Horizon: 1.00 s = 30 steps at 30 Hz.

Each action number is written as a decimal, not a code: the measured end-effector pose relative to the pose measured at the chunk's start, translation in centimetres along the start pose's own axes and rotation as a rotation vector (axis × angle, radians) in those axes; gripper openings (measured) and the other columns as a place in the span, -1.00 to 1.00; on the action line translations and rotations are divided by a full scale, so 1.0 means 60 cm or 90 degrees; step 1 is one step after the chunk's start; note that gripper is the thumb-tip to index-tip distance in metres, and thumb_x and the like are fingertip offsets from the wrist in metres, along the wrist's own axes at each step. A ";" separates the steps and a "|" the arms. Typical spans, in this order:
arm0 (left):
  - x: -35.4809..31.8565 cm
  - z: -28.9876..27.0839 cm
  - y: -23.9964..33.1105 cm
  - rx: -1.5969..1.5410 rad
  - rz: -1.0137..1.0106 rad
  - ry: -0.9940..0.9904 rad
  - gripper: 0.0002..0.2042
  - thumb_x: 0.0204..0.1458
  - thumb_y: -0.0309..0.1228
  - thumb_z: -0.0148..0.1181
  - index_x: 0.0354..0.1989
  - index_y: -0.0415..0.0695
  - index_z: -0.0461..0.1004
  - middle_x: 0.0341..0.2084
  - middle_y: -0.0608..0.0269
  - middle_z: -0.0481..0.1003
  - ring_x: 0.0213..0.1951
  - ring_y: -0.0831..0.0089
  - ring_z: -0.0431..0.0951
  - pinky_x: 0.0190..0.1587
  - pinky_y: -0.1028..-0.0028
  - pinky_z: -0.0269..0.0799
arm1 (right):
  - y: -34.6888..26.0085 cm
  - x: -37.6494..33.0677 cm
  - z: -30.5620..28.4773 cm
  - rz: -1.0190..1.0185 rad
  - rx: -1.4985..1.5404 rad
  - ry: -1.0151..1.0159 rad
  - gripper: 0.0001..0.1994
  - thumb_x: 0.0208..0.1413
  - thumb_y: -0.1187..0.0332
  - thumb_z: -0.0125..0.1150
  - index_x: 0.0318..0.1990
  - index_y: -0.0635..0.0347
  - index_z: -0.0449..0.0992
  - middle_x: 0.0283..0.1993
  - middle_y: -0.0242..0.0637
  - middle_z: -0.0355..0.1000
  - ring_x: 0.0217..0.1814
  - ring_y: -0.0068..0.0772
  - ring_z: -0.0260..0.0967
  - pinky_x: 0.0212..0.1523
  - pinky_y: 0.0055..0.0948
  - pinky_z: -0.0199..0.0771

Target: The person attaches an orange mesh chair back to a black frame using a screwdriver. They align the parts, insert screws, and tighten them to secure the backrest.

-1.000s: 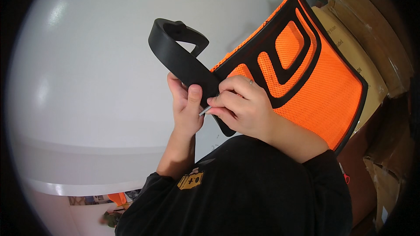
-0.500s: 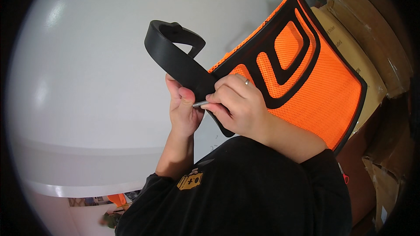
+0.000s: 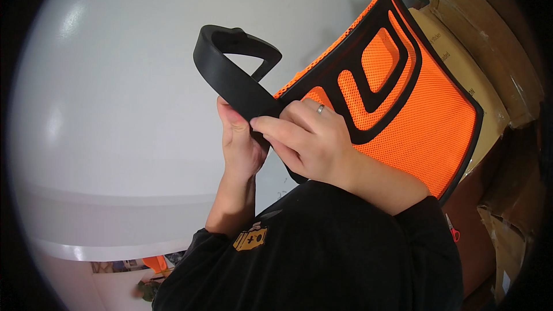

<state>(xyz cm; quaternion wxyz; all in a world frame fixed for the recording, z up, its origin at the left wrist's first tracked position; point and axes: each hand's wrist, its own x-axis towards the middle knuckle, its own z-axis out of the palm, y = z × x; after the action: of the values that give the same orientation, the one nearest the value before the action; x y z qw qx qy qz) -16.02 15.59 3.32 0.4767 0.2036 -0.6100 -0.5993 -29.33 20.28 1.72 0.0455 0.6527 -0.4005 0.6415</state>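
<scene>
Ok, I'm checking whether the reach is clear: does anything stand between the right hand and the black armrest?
Nothing visible does: the right hand has its fingers right at the lower part of the armrest. The left hand grips it there too, beside those fingers. What lies under the right hand is hidden.

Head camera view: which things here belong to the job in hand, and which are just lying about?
Part of the work:
- black looped piece, gripped by the left hand, with the right hand against it
- orange mesh backrest, close by

Apparently just lying about:
- red-handled scissors
- cardboard
</scene>
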 end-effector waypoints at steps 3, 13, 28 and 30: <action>-0.001 0.005 0.005 0.011 -0.003 0.015 -0.62 0.16 -0.12 -0.28 0.05 -0.06 -0.02 -0.08 0.23 0.22 -0.07 0.48 0.29 -0.02 0.46 0.26 | 0.000 0.004 0.002 -0.019 -0.037 -0.008 -0.71 -0.32 0.49 0.21 -0.31 0.01 0.50 -0.64 -0.46 0.14 -0.61 -0.47 0.19 -0.67 -0.55 0.18; -0.002 0.000 -0.001 0.011 0.028 0.027 -0.56 0.19 -0.13 -0.40 0.16 -0.10 -0.07 -0.07 0.17 0.27 -0.09 0.43 0.35 -0.05 0.43 0.31 | -0.003 0.013 0.004 -0.023 -0.068 0.002 -0.71 -0.32 0.44 0.20 -0.31 0.11 0.41 -0.54 -0.43 0.23 -0.58 -0.48 0.23 -0.63 -0.55 0.27; -0.001 -0.007 0.021 0.066 0.005 -0.053 -0.51 0.09 -0.28 -0.01 0.12 -0.18 -0.03 -0.08 0.18 0.26 -0.05 0.42 0.32 -0.02 0.45 0.28 | 0.014 0.001 0.015 -0.036 -0.072 0.059 -0.71 -0.33 0.47 0.20 -0.33 0.20 0.38 -0.55 -0.33 0.23 -0.62 -0.44 0.26 -0.63 -0.55 0.31; 0.000 -0.015 0.028 0.086 -0.007 -0.078 -0.47 0.02 -0.35 0.10 0.10 -0.19 -0.01 -0.10 0.19 0.27 -0.05 0.44 0.32 -0.03 0.48 0.28 | 0.014 0.002 0.017 -0.041 -0.046 0.073 -0.71 -0.32 0.59 0.14 -0.31 0.25 0.36 -0.58 -0.32 0.23 -0.65 -0.39 0.23 -0.67 -0.51 0.25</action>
<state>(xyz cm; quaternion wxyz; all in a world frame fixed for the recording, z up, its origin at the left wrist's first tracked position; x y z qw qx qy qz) -14.72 15.42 4.73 0.4207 0.2015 -0.6759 -0.5706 -29.00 19.08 1.27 0.1127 0.6252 -0.3992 0.6611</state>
